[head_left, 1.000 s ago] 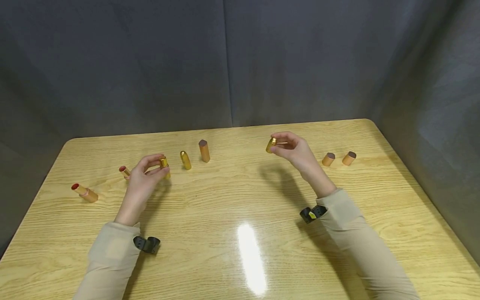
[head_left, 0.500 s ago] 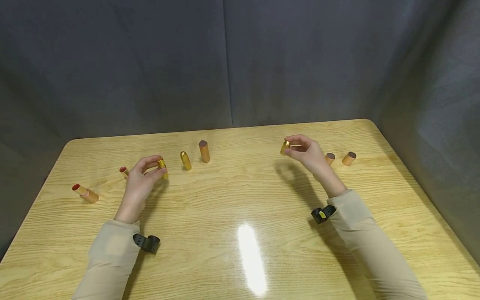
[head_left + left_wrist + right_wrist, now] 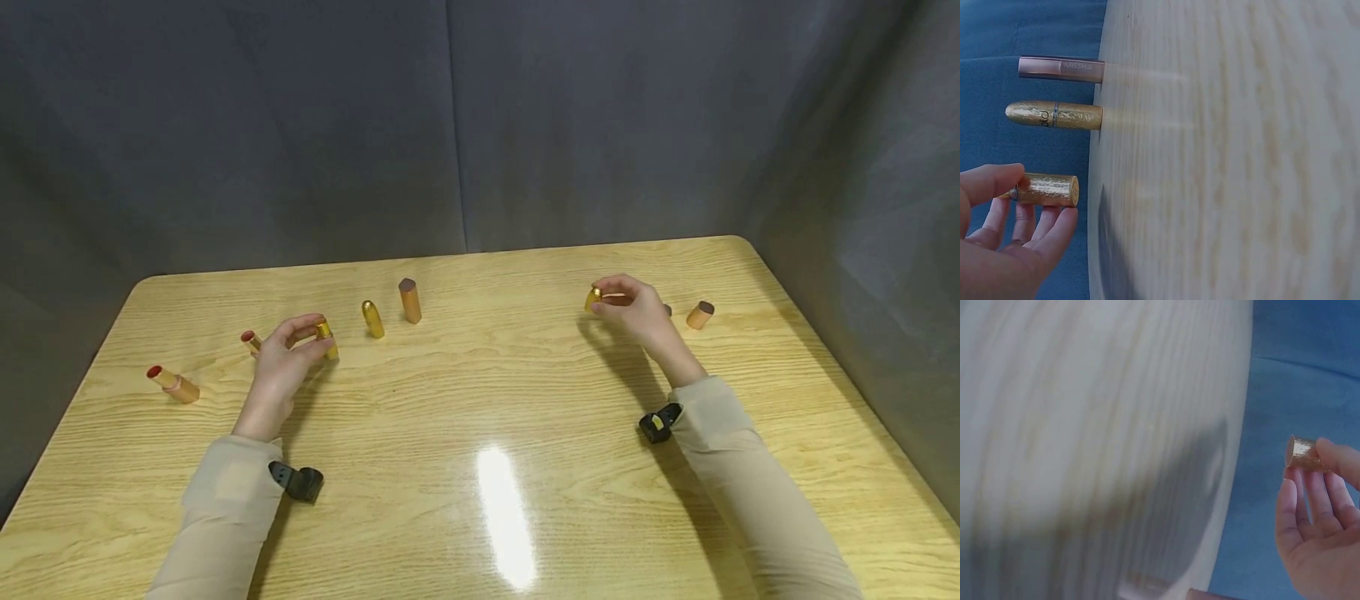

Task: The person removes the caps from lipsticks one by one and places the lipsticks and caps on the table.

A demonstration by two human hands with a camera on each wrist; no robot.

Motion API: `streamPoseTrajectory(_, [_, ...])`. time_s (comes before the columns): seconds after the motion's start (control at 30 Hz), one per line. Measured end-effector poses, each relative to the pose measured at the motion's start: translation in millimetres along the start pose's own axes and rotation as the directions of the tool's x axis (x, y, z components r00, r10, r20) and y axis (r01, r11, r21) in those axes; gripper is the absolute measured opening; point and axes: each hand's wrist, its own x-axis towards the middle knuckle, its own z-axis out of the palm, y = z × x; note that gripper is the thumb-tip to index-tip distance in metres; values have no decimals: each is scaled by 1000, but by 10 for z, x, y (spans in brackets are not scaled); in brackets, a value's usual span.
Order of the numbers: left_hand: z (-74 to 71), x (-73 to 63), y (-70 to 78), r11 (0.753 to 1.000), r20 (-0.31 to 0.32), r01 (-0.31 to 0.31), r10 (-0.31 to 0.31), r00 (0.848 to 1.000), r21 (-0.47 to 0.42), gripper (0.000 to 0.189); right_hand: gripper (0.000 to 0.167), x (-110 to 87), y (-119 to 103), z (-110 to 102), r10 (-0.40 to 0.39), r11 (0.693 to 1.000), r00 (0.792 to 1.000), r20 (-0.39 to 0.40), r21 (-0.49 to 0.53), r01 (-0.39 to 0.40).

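At the left of the head view, your left hand [image 3: 279, 367] pinches the gold base [image 3: 1049, 190] between thumb and fingers, its flat bottom turned to the table [image 3: 450, 392]. At the right of the frame, your right hand [image 3: 645, 318] holds the gold cap [image 3: 592, 301] in a similar narrow pinch, rounded end upward.

In my judgement the step is to carry these two parts apart, safely. Press the cap only at its sides, and make its flat end level with the wood, so it could stand without rolling. Be careful with your knuckles: one copper cap [image 3: 667, 310] is mostly hidden by your right hand, and a second copper cap [image 3: 701, 316] stands a little further right. Hold the base lightly (its narrower upper part would not like a strong squeeze).

Both gold parts are shiny, with a hammered, uneven surface. The same finish covers the closed gold lipstick [image 3: 372, 319], standing at upper left of centre. The right wrist view is dim, so I cannot surely tell whether the cap's flat end is hollow.
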Motion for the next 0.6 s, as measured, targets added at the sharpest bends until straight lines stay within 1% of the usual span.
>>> streamPoseTrajectory(0.3, [-5,58,-42,1000,14,13,-13,1000,-11,51,37,55,118,-27,35,999,999,22,-37,-34])
streamPoseTrajectory(0.43, [-11,86,-61,999,25,22,-22,999,-23,52,37,70,157,-38,58,998,997,42,-12,-57])
streamPoseTrajectory(0.6, [-34,106,-81,999,36,23,-22,999,-31,52,36,74,189,-46,60,998,997,50,24,-61])
